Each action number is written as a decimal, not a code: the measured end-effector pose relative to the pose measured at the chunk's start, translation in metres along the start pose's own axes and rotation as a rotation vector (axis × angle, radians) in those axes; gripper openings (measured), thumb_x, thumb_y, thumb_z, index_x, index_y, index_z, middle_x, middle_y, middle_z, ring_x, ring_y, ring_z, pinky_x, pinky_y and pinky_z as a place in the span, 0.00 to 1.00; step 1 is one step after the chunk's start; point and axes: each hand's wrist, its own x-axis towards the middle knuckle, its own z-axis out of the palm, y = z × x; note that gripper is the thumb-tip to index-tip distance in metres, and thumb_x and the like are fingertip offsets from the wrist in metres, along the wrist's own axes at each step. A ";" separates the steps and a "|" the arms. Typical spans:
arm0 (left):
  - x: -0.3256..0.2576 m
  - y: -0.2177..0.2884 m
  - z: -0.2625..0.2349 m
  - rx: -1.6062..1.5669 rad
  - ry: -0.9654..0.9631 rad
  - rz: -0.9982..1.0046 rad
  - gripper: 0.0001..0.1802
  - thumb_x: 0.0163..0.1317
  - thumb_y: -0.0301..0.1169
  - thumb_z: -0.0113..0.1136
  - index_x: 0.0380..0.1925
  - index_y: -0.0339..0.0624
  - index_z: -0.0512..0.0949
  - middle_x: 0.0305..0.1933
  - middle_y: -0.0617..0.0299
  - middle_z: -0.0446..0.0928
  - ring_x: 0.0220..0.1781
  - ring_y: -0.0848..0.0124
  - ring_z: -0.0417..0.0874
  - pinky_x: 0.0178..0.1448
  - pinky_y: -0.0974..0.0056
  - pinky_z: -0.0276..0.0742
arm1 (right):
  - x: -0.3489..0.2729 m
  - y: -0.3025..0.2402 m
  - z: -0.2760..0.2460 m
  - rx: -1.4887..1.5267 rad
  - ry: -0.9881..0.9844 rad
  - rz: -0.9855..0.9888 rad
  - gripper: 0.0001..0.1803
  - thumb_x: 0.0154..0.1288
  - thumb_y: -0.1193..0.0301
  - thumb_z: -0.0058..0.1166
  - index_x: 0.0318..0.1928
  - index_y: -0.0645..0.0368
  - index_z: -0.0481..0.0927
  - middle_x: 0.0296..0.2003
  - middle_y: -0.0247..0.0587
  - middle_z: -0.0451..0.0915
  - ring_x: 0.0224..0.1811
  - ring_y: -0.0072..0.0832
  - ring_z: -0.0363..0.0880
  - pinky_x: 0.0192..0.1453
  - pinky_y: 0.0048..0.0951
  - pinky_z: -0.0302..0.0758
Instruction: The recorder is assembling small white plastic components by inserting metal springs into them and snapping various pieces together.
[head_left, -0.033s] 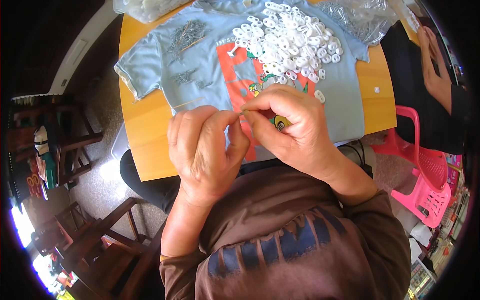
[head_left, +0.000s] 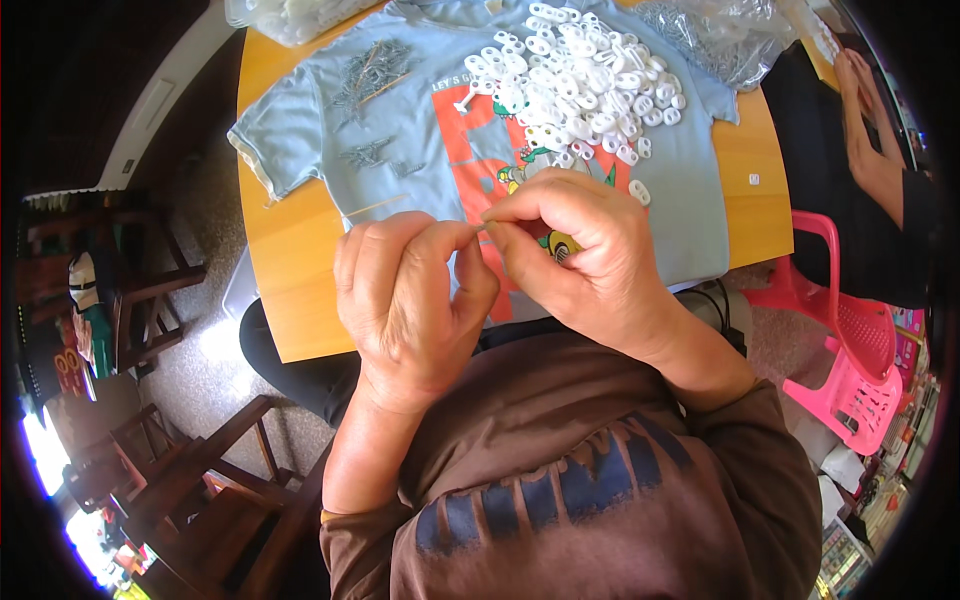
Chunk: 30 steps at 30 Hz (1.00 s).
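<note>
Two hands are brought together just above the near edge of the surface (head_left: pixel 300 260), their fingertips meeting over a light blue T-shirt (head_left: pixel 420 130) that is spread flat there. The left hand (head_left: pixel 410 300) is curled, with its thumb and forefinger pinched on the end of a thin, pale pin-like piece (head_left: pixel 481 227). The right hand (head_left: pixel 580 260) is closed in a narrow pinch on the other end of the same piece, its knuckles raised and its remaining fingers folded under. What the small piece is exactly cannot be told, since most of it is hidden by the fingers.

Just beyond the right hand, a heap of small white plastic rings (head_left: pixel 580 85) is piled on the upper part of the shirt, and one stray ring (head_left: pixel 640 192) lies apart near the knuckles. Farther left on the shirt, loose bunches of thin grey metal pins (head_left: pixel 372 68) are scattered. Clear plastic bags (head_left: pixel 720 35) are seen at the far edge. A pink plastic chair (head_left: pixel 850 350) stands to the right of the surface, and another person's hand (head_left: pixel 870 130) rests at the far right. Dark wooden chairs (head_left: pixel 200 480) are placed on the floor at the left.
</note>
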 end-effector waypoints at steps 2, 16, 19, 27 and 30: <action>-0.001 0.001 0.000 0.005 -0.003 -0.015 0.12 0.36 0.19 0.62 0.25 0.41 0.76 0.26 0.60 0.71 0.26 0.65 0.72 0.31 0.63 0.67 | 0.000 -0.001 0.000 -0.082 -0.006 -0.034 0.08 0.48 0.86 0.55 0.30 0.66 0.76 0.25 0.42 0.76 0.24 0.27 0.75 0.27 0.22 0.70; 0.004 0.022 -0.022 -0.984 -0.196 -1.066 0.02 0.56 0.20 0.54 0.29 0.35 0.73 0.27 0.69 0.71 0.28 0.83 0.67 0.32 0.77 0.65 | -0.004 0.016 0.006 -0.468 0.250 -0.673 0.10 0.40 0.77 0.58 0.29 0.60 0.77 0.27 0.34 0.73 0.27 0.29 0.75 0.30 0.27 0.72; 0.006 0.025 -0.026 -0.984 -0.192 -1.074 0.01 0.55 0.20 0.54 0.28 0.35 0.72 0.27 0.68 0.71 0.30 0.83 0.67 0.34 0.77 0.65 | -0.006 0.012 0.004 -0.405 0.188 -0.620 0.17 0.38 0.83 0.62 0.35 0.62 0.79 0.29 0.39 0.75 0.25 0.32 0.74 0.27 0.29 0.72; -0.006 0.024 -0.022 -0.803 -0.132 -0.787 0.04 0.51 0.16 0.55 0.27 0.34 0.71 0.29 0.64 0.69 0.29 0.78 0.67 0.35 0.75 0.64 | -0.009 -0.001 0.000 0.055 -0.002 -0.161 0.12 0.47 0.86 0.57 0.35 0.65 0.77 0.29 0.42 0.76 0.26 0.27 0.75 0.27 0.24 0.70; -0.008 0.024 -0.020 -0.816 -0.076 -0.713 0.05 0.50 0.16 0.55 0.26 0.34 0.71 0.30 0.62 0.69 0.29 0.77 0.67 0.35 0.74 0.64 | -0.008 -0.006 -0.006 0.217 -0.072 -0.038 0.08 0.54 0.83 0.54 0.36 0.66 0.77 0.31 0.40 0.77 0.29 0.23 0.75 0.32 0.20 0.70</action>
